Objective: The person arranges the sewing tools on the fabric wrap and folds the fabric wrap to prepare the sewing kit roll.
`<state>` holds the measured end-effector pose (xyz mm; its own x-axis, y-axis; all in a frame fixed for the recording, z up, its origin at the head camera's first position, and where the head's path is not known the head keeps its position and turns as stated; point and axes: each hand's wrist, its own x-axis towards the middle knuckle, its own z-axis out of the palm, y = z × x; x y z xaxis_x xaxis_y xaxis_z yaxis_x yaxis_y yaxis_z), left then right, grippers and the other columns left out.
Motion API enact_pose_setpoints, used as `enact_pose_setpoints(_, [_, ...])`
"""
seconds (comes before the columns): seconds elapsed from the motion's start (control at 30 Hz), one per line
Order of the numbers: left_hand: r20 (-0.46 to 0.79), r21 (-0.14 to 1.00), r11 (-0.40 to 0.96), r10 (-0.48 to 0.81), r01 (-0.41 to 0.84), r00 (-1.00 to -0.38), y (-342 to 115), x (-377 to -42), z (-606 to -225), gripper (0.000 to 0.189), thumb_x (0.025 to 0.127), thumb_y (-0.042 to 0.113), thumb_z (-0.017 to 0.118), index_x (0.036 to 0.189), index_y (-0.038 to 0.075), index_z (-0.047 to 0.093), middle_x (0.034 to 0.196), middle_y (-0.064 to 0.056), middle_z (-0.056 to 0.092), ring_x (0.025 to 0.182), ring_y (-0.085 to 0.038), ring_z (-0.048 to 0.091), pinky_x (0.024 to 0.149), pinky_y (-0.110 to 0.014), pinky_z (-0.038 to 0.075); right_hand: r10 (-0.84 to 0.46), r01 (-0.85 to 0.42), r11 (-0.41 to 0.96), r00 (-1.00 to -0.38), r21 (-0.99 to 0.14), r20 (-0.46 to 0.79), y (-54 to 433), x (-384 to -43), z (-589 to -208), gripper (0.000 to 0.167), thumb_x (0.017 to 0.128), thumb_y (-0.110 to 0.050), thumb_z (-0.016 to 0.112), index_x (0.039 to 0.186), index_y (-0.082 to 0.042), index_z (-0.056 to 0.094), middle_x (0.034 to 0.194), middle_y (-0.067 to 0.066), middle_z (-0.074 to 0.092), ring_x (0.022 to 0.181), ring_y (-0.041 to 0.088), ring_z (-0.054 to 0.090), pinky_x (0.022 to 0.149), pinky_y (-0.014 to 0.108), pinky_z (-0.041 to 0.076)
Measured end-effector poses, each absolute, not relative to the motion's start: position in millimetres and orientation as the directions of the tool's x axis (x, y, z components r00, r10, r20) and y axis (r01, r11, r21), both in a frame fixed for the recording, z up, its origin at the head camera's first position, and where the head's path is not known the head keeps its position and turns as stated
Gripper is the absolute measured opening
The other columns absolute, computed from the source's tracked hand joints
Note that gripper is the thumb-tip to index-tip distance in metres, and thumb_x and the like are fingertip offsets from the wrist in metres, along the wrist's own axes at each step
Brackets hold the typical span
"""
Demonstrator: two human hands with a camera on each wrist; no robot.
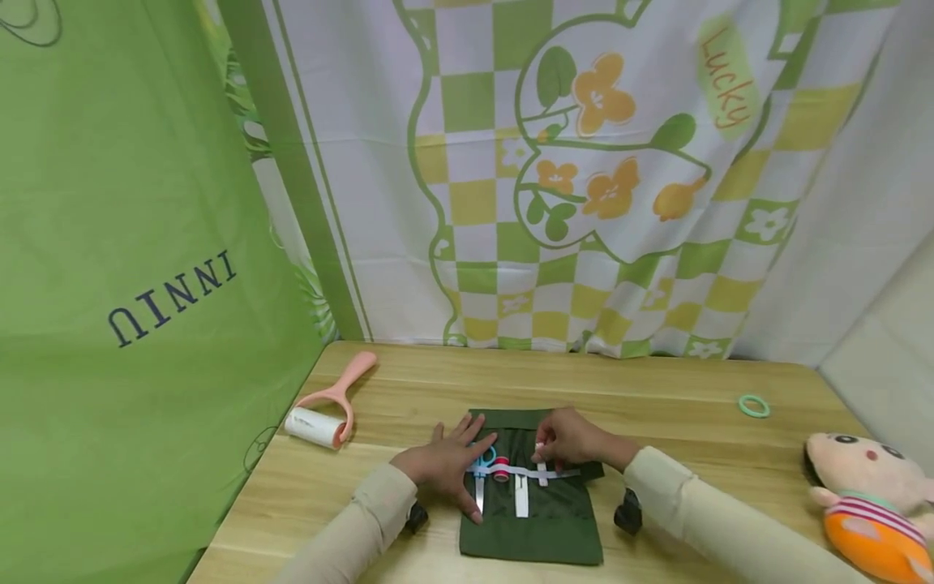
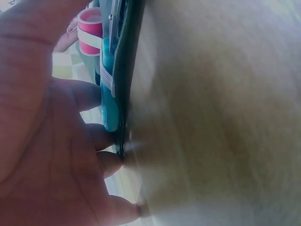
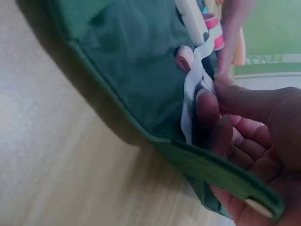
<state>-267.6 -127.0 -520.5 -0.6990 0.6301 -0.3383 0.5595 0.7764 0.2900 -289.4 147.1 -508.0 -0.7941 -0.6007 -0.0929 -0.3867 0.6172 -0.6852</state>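
Note:
A dark green fabric sewing pouch (image 1: 529, 539) lies unfolded on the table, a white elastic band (image 1: 565, 474) running across it. Under the band sit blue-handled scissors (image 1: 479, 491), a pink thread spool (image 1: 501, 469), a slim white tool (image 1: 521, 496) and a pale, rolled tape measure (image 3: 185, 59). My left hand (image 1: 445, 464) rests with spread fingers on the pouch's left edge, over the scissors. With thumb and fingertips, my right hand (image 1: 572, 438) pinches the tape measure's upper end at the band; its fingers partly hide the grip. The pouch's side flap (image 3: 221, 176) lies against this hand.
At the table's left is a pink lint roller (image 1: 321, 414) with a white sheet roll. A mint-green ring (image 1: 754, 406) lies at the back right. On the right edge sits a plush doll (image 1: 868, 495) in orange. Printed curtains hang behind and to the left.

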Motion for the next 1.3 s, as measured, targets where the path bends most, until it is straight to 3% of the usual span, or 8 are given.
enact_pose_setpoints(0.3, [-0.341, 0.3, 0.774, 0.633, 0.558, -0.695, -126.5, -266.5, -518.8, 0.125, 0.068, 0.065, 0.083, 0.163, 0.025, 0.012, 0.171, -0.011, -0.006, 0.158, -0.032, -0.008, 0.12, -0.07, 0.004, -0.596, -0.336, 0.653, -0.781, -0.678, -0.187, 150.5, -292.9, -505.2, 0.022, 0.094, -0.019, 0.07, 0.075, -0.01, 0.072, 0.06, -0.002, 0.064, 0.052, 0.008, 0.055, 0.047, 0.024, 0.044])
enact_pose_setpoints(0.5, [-0.34, 0.294, 0.771, 0.636, 0.564, -0.692, -126.0, -266.2, -518.5, 0.125, 0.068, 0.066, 0.082, 0.163, 0.025, 0.011, 0.171, -0.011, -0.006, 0.159, -0.031, -0.008, 0.12, -0.07, 0.005, -0.592, -0.345, 0.656, -0.787, -0.671, -0.173, 151.8, -295.4, -506.2, 0.028, 0.096, -0.018, 0.068, 0.071, -0.007, 0.072, 0.054, -0.009, 0.05, 0.048, 0.005, 0.043, 0.047, 0.021, 0.036])
enact_pose_setpoints(0.67, [-0.335, 0.293, 0.77, 0.638, 0.566, -0.694, -126.0, -265.8, -517.0, 0.125, 0.068, 0.065, 0.083, 0.163, 0.024, 0.012, 0.171, -0.011, -0.005, 0.159, -0.032, -0.006, 0.12, -0.07, 0.006, -0.548, -0.287, 0.658, -0.816, -0.696, -0.181, 151.4, -295.0, -507.2, 0.036, 0.098, -0.02, 0.066, 0.066, -0.002, 0.07, 0.051, -0.007, 0.047, 0.045, 0.006, 0.04, 0.045, 0.021, 0.033])
enact_pose_setpoints(0.77, [-0.327, 0.292, 0.77, 0.638, 0.567, -0.697, -126.4, -265.8, -516.1, 0.125, 0.068, 0.065, 0.083, 0.163, 0.024, 0.013, 0.171, -0.011, -0.004, 0.159, -0.032, -0.005, 0.12, -0.07, 0.006, -0.534, -0.247, 0.644, -0.823, -0.724, -0.193, 151.2, -294.7, -506.8, 0.032, 0.097, -0.019, 0.066, 0.071, -0.001, 0.071, 0.054, -0.004, 0.054, 0.047, 0.006, 0.046, 0.045, 0.022, 0.038])
enact_pose_setpoints(0.97, [-0.312, 0.295, 0.764, 0.645, 0.574, -0.698, -127.3, -266.0, -515.8, 0.125, 0.068, 0.065, 0.083, 0.163, 0.023, 0.014, 0.171, -0.012, -0.003, 0.159, -0.033, -0.005, 0.12, -0.07, 0.006, -0.593, -0.188, 0.567, -0.769, -0.802, -0.239, 152.9, -294.3, -505.9, 0.007, 0.092, -0.004, 0.07, 0.087, 0.002, 0.069, 0.07, 0.012, 0.071, 0.056, 0.012, 0.063, 0.052, 0.029, 0.055])
enact_pose_setpoints(1.17, [-0.313, 0.301, 0.762, 0.647, 0.574, -0.695, -128.2, -266.3, -516.3, 0.125, 0.068, 0.065, 0.083, 0.163, 0.024, 0.013, 0.171, -0.011, -0.004, 0.159, -0.032, -0.005, 0.12, -0.07, 0.006, -0.573, -0.172, 0.558, -0.787, -0.812, -0.228, 152.7, -295.4, -511.0, 0.008, 0.089, 0.0, 0.071, 0.083, 0.003, 0.066, 0.067, 0.011, 0.071, 0.055, 0.01, 0.066, 0.053, 0.029, 0.057])
enact_pose_setpoints(1.3, [-0.316, 0.302, 0.762, 0.647, 0.573, -0.694, -128.6, -266.3, -517.4, 0.125, 0.068, 0.065, 0.083, 0.163, 0.024, 0.013, 0.171, -0.011, -0.004, 0.159, -0.032, -0.005, 0.12, -0.07, 0.006, -0.582, -0.133, 0.553, -0.768, -0.822, -0.267, 152.4, -295.4, -510.5, 0.008, 0.089, 0.001, 0.07, 0.083, 0.003, 0.066, 0.069, 0.013, 0.073, 0.056, 0.013, 0.069, 0.055, 0.032, 0.059])
